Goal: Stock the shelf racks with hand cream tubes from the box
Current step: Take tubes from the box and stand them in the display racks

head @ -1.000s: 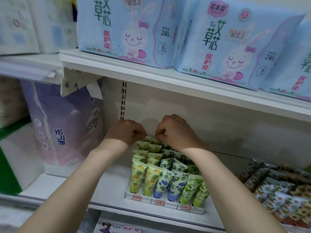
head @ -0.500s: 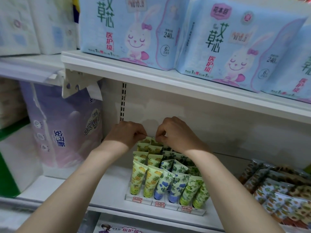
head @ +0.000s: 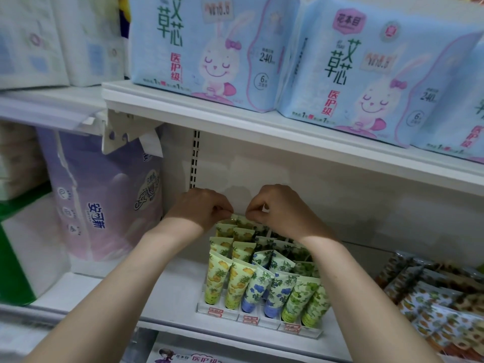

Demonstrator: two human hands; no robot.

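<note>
White shelf (head: pixel 170 297) carries a clear rack (head: pixel 259 322) of hand cream tubes (head: pixel 237 286), where the left hand (head: pixel 201 208) and right hand (head: pixel 280 208), fingers curled, pinch the farthest tube (head: pixel 239 220) by its flat crimped end, probably the safest hold on something so light and squashy.

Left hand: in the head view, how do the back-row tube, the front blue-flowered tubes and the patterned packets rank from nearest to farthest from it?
1. Back-row tube, pinched by the left hand.
2. Front blue-flowered tubes, lower, in the front row.
3. Patterned packets, far right.

white shelf (head: pixel 262 121) | slotted upright (head: pixel 195 158) | pale back panel (head: pixel 340 200)
</note>
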